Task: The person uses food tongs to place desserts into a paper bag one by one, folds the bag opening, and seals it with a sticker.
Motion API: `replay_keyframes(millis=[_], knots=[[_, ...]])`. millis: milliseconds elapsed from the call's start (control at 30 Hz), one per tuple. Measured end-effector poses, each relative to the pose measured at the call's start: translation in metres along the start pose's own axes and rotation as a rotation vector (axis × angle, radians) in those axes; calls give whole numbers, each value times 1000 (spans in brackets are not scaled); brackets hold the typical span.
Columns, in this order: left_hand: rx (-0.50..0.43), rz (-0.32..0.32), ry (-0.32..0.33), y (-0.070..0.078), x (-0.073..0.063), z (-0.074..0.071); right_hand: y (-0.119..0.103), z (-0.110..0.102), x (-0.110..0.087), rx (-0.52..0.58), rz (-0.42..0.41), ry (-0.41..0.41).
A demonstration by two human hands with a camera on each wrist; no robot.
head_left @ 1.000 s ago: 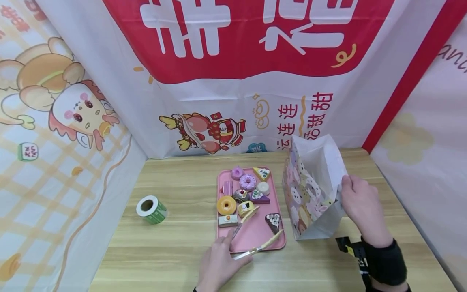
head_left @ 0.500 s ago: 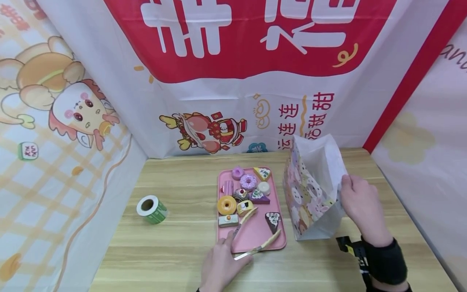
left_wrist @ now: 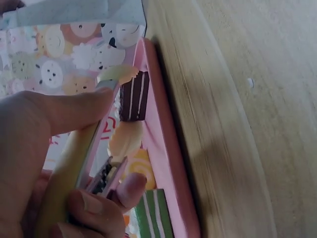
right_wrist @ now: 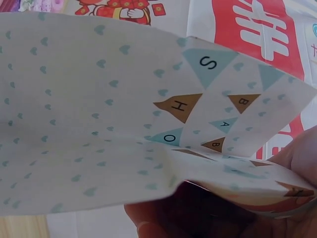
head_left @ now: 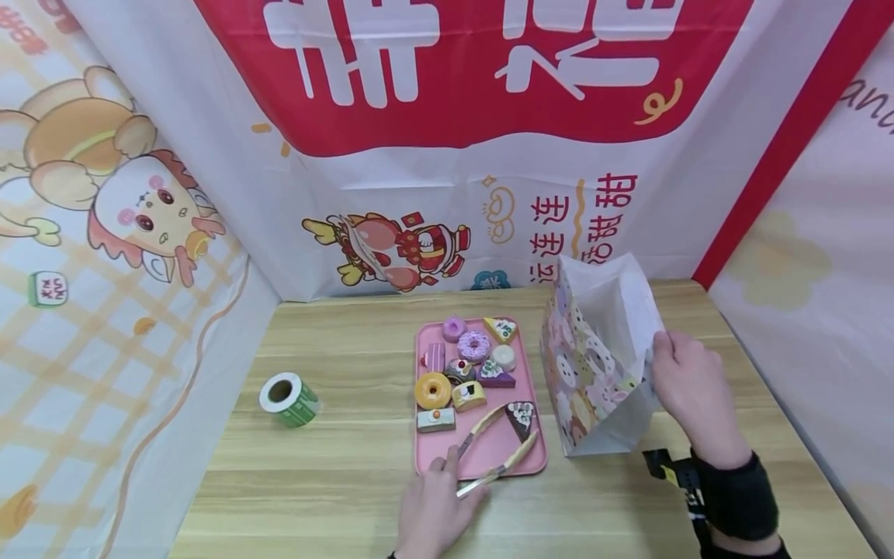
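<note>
My left hand [head_left: 434, 505] holds a pair of food tongs [head_left: 515, 460] over the near end of a pink tray [head_left: 478, 458]. The tong arms are spread, with their pale tips near a dark chocolate cake wedge [head_left: 520, 419] on the tray. In the left wrist view, thumb and fingers grip the tongs [left_wrist: 74, 161], and one tip appears close to the dark wedge [left_wrist: 133, 96]; contact cannot be made out. My right hand [head_left: 693, 392] pinches the right side of an upright paper bag [head_left: 583, 380], whose mouth gapes. Its heart-patterned bag panel [right_wrist: 84, 84] fills the right wrist view.
Toy sweets crowd the tray's far and left parts, among them a yellow donut [head_left: 433, 390], a purple donut [head_left: 473, 346] and a small yellow cake [head_left: 469, 395]. A green label roll [head_left: 289, 400] stands at the left. A printed cloth [head_left: 391, 178] hangs behind the table.
The left hand and tongs have moved right. The upper tong tip has gone from beside the small yellow cake to beside the dark wedge. The right hand and bag look unmoved.
</note>
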State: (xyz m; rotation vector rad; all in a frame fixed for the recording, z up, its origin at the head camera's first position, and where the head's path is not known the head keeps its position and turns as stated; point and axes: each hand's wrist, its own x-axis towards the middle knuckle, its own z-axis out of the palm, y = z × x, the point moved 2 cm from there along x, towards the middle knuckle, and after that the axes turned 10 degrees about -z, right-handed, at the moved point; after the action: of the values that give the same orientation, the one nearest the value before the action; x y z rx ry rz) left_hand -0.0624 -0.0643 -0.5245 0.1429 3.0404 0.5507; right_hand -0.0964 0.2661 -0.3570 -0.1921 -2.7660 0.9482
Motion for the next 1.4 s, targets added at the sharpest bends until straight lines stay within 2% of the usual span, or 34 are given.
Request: replay_keyframes(millis=[133,267,400,767,1033,1167,1400], knots=[[93,25,0,10,-1,2,1,0,-1,4,-3,4],[101,16,17,15,-2,4,3,0,-2,-6,-7,12],[95,9,52,13,-3,6,5,1,-2,-17,-15,17],[68,0,62,2,-2,4,2,1,-2,-17,-27,23],[-26,-18,77,-3,0,3,1,0,-1,-12,-18,19],[-98,-37,121,-5,0,-1,0,0,-1,-13,-19,16],[-148,-28,188,-6,-1,-8,1,1,-1,-12,-6,-1]])
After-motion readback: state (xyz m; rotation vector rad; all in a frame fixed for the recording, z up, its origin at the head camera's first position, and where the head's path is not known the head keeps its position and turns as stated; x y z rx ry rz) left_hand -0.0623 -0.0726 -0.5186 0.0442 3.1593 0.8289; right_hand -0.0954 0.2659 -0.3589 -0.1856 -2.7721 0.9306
